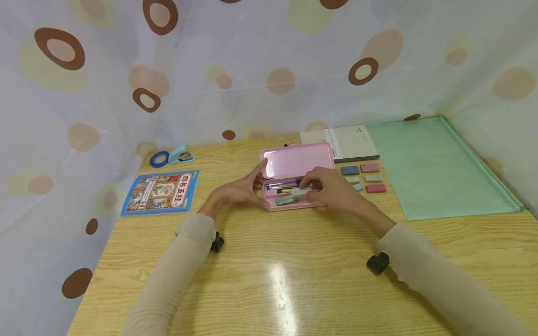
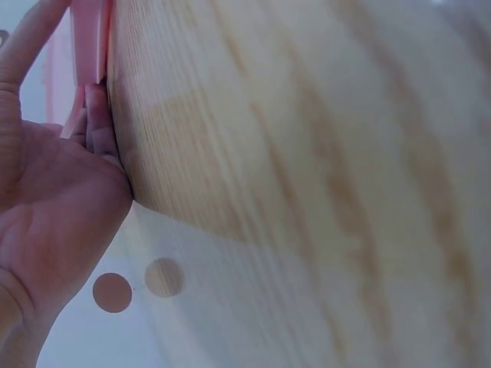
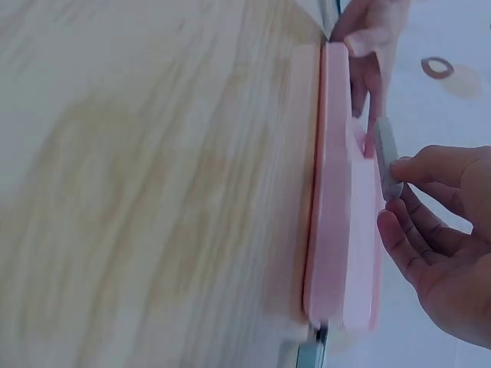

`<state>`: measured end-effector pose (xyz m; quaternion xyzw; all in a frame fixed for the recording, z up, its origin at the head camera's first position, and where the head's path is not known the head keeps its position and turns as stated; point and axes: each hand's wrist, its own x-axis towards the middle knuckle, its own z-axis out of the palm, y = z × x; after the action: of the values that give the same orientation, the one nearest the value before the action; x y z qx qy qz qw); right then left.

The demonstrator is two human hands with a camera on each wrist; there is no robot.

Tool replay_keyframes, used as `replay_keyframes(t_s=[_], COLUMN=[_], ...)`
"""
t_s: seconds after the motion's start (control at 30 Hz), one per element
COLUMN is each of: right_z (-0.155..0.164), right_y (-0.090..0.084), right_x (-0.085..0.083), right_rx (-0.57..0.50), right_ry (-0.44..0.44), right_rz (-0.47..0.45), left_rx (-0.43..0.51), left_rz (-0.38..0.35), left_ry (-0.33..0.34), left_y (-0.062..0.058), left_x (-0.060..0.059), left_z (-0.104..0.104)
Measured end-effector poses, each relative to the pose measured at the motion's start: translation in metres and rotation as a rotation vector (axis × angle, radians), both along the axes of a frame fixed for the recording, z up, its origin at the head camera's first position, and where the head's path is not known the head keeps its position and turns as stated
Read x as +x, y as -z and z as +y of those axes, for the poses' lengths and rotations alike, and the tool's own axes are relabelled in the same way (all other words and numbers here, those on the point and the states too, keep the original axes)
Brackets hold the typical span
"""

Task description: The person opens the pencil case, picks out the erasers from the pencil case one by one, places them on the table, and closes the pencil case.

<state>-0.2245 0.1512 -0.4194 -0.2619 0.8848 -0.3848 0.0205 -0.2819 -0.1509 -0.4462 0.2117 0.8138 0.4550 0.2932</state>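
A pink pencil case [image 1: 298, 161] lies with its lid folded back on the wooden table. My left hand [image 1: 238, 190] holds the case's left end, thumb at the near corner and fingers by the lid. In the left wrist view, some fingers of that hand are hidden behind the case. Between thumb and fingers, my right hand [image 1: 336, 189] pinches a pale grey block-shaped eraser [image 3: 387, 157] just above the case. Inside lie several pens [image 1: 275, 186] and a grey-green eraser [image 1: 286, 200]. The right hand covers the case's right end in the head view.
Several erasers [image 1: 370, 168] lie in rows right of the case. Behind are a grey notebook [image 1: 357, 142] and, farther right, a green mesh pouch [image 1: 445, 172]. At left sit a blue book [image 1: 161, 191], a blue tape roll [image 1: 159, 159] and a light-blue stapler [image 1: 180, 155].
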Motion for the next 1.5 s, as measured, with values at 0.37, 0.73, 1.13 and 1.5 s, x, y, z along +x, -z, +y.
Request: replay_keyframes(t_s=[0.37,0.73,1.13,1.5], right_z=[0.071,0.116,0.124,0.116], right_y=[-0.006,-0.004,0.005,0.0], right_x=[0.008,0.02,0.023,0.021], right_rx=[0.046,0.09,0.165,0.155], right_ry=[0.141,0.149,0.114,0.151], right_rz=[0.011,0.037,0.005,-0.066], left_rx=[-0.014,-0.012,-0.018,-0.013], left_rz=[0.008,0.008,-0.003,-0.004], left_ry=[0.0,-0.002,-0.003,-0.009], left_y=[0.0,0.0,0.001,-0.001], left_x=[-0.001,0.0,0.0,0.001], left_z=[-0.001,-0.001,-0.001,0.0])
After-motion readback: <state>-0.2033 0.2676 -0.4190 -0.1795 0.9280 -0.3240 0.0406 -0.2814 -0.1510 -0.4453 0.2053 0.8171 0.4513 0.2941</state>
